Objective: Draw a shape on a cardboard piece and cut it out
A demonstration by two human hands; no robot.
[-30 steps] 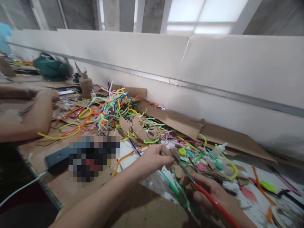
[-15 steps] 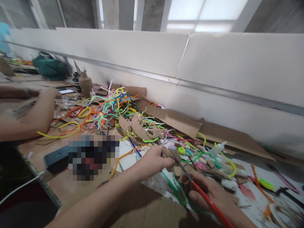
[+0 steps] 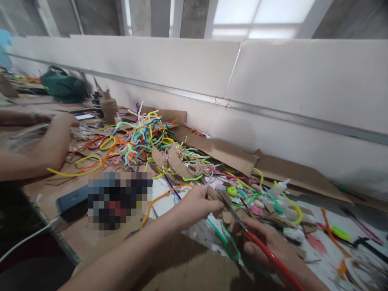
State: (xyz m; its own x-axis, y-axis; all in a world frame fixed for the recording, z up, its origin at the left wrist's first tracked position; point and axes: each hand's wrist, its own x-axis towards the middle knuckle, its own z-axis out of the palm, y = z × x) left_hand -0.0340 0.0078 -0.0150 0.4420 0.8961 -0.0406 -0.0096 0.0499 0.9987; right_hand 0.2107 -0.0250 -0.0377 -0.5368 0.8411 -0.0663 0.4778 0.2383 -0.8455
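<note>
My left hand (image 3: pixel 195 206) pinches a small curled brown cardboard piece (image 3: pixel 214 195) between thumb and fingers. A slim paintbrush (image 3: pixel 261 245) with a red handle and a silver metal collar is gripped in my right hand (image 3: pixel 280 246). Its tip meets the cardboard piece close to my left thumb; the bristles are partly hidden. Under and between my hands lie a clear plastic bag with a green edge (image 3: pixel 222 238) and cardboard scraps. Just beyond them are a yellow coil (image 3: pixel 232 190) and pink fuzzy bits (image 3: pixel 256 210).
A tangled heap of coloured pipe cleaners (image 3: pixel 145 135) lies ahead, near a twine spool (image 3: pixel 108 107). Glue bottle (image 3: pixel 279 188) and cardboard strips (image 3: pixel 218 153) line the white wall. At left are another person's arm (image 3: pixel 51 145), a dark box (image 3: pixel 72 202) and a green bag (image 3: pixel 62 85).
The paintbrush and my right hand have shifted slightly right and down. My left hand stays put with the cardboard piece. Clear plastic by the other person's arm looks lighter and has moved.
</note>
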